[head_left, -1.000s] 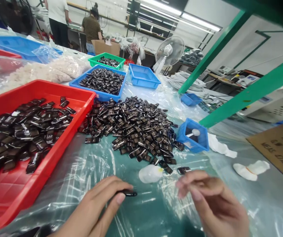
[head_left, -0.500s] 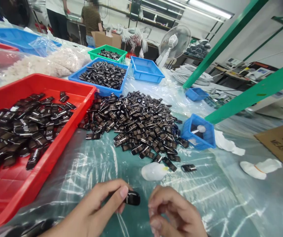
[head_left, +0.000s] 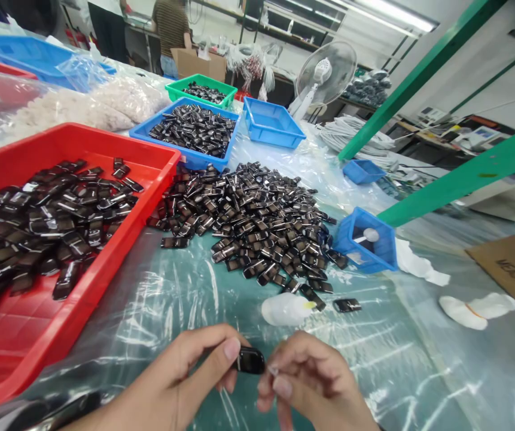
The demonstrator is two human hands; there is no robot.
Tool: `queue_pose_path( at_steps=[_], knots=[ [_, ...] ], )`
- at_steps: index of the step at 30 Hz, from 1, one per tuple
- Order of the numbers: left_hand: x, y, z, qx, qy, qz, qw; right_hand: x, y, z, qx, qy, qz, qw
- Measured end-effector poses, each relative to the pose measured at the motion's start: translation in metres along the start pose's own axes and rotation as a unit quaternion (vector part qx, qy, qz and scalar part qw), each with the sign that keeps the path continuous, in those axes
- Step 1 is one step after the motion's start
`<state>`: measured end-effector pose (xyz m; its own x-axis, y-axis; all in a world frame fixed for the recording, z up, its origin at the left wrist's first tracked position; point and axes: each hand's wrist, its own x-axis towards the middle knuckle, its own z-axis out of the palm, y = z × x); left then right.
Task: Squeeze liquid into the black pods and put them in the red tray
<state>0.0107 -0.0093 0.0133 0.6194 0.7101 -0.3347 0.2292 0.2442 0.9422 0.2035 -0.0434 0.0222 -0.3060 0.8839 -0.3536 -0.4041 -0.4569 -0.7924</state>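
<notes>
My left hand (head_left: 194,374) pinches a glossy black plastic casing (head_left: 252,361) between thumb and fingers, its rounded end pointing right. Close beside that end is my right hand (head_left: 317,377), its thumb and forefinger pressed together on a small whitish piece (head_left: 274,371) too tiny to name. Just beyond the hands, a white squeeze bottle (head_left: 286,309) with a yellowish tip lies on its side. One loose casing (head_left: 347,305) rests to the right of the bottle, and a large pile of similar casings (head_left: 261,221) spreads behind it.
A red tray (head_left: 118,251) of casings stands at left. Behind the pile are a filled blue tray (head_left: 232,149), a green tray (head_left: 228,100) and another blue tray (head_left: 279,140). At right are a small blue bin (head_left: 374,260), white cloth pieces (head_left: 463,312) and a green post (head_left: 463,173).
My right thumb and forefinger have closed on a small whitish piece and come nearer the casing. My left hand, still holding the casing, has shifted slightly right in view.
</notes>
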Motion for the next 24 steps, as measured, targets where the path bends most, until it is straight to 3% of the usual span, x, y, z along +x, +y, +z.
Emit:
queue_pose_path(
  at_steps=[7, 14, 24],
  knots=[
    [-0.004, 0.002, 0.001, 0.030, 0.016, -0.012, 0.999, 0.008, 0.006, -0.008, 0.047, -0.040, 0.067, 0.996],
    [-0.003, 0.001, 0.003, 0.052, 0.031, 0.009, 0.998, 0.008, 0.008, -0.008, 0.047, -0.041, 0.098, 0.993],
    [-0.006, -0.002, 0.006, 0.043, 0.046, 0.024, 0.998, 0.011, 0.011, -0.012, 0.040, -0.062, 0.099, 0.992]
  ],
)
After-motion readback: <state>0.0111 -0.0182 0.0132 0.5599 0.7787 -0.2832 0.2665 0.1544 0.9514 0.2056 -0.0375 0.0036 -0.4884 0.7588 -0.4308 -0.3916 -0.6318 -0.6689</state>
